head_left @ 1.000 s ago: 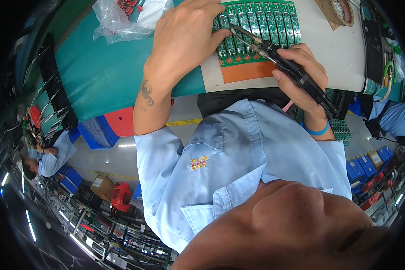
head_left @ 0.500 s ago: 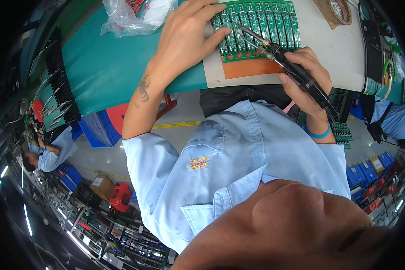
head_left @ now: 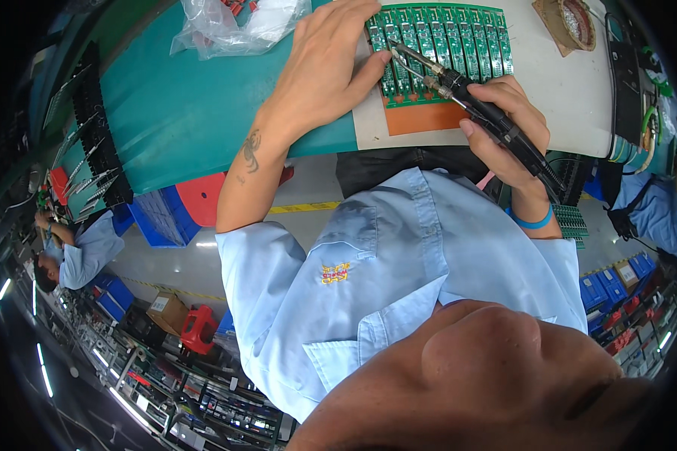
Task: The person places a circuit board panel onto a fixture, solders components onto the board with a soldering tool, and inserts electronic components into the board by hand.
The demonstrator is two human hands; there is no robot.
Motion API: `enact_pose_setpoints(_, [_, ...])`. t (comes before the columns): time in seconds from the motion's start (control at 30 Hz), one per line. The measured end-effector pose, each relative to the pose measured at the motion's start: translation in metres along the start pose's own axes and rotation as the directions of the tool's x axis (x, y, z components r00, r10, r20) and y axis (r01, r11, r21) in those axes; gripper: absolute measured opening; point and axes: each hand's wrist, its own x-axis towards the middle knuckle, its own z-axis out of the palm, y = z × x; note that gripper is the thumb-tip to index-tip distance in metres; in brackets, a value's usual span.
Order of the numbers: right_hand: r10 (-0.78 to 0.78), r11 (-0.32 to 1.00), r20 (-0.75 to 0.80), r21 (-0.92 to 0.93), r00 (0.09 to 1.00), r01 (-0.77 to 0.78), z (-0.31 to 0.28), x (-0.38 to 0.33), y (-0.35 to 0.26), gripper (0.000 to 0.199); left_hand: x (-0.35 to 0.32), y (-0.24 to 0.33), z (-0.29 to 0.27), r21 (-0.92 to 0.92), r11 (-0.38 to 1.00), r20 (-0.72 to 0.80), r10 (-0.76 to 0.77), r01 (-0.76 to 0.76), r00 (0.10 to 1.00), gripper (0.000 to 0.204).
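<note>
Right hand (head_left: 504, 124) is closed tight around a black soldering iron (head_left: 478, 105), much as it was a moment ago. Its long body slants, tip pointing up-left onto the green circuit boards (head_left: 444, 45) at the top. Left hand (head_left: 327, 71) lies flat with spread fingers, now pressing those boards.

**An electronics assembly workshop**

This place is a factory hall where electronic boards are made. On the teal work mat (head_left: 180, 113) lies a panel of green circuit boards (head_left: 444, 45), and a soldering iron (head_left: 481, 113) is used on it. Beside it there are a clear plastic bag of small parts (head_left: 241, 22) and a black rack with tools (head_left: 98, 143). Further away, blue storage bins (head_left: 154, 218) stand on the floor, and another worker in the same light blue uniform (head_left: 83, 252) sits at a long line of benches.
</note>
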Motion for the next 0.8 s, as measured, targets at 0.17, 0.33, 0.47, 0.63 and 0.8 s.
enact_pose_setpoints(0.17, [0.006, 1.000, 0.010, -0.015, 1.000, -0.006, 0.002, 0.002, 0.000, 0.041, 0.000, -0.002, 0.004, -0.039, 0.999, -0.007, 0.014, -0.014, 1.000, 0.050])
enact_pose_setpoints(0.33, [0.016, 1.000, 0.011, -0.018, 1.000, -0.016, 0.002, 0.002, 0.000, 0.041, -0.001, -0.002, 0.008, -0.075, 0.997, -0.010, 0.027, -0.028, 1.000, 0.051])
enact_pose_setpoints(0.47, [0.021, 1.000, 0.023, -0.020, 1.000, -0.020, 0.000, 0.003, -0.001, 0.040, -0.003, -0.003, 0.010, -0.105, 0.993, -0.013, 0.043, -0.044, 0.999, 0.052])
enact_pose_setpoints(0.63, [0.045, 0.999, 0.028, -0.003, 0.999, -0.045, 0.000, 0.005, -0.002, 0.040, -0.004, -0.006, 0.013, -0.134, 0.989, -0.020, 0.061, -0.063, 0.998, 0.053])
enact_pose_setpoints(0.8, [0.034, 0.999, 0.024, -0.011, 0.999, -0.034, 0.000, 0.002, -0.001, 0.040, -0.004, -0.007, 0.017, -0.164, 0.982, -0.029, 0.090, -0.093, 0.996, 0.053])
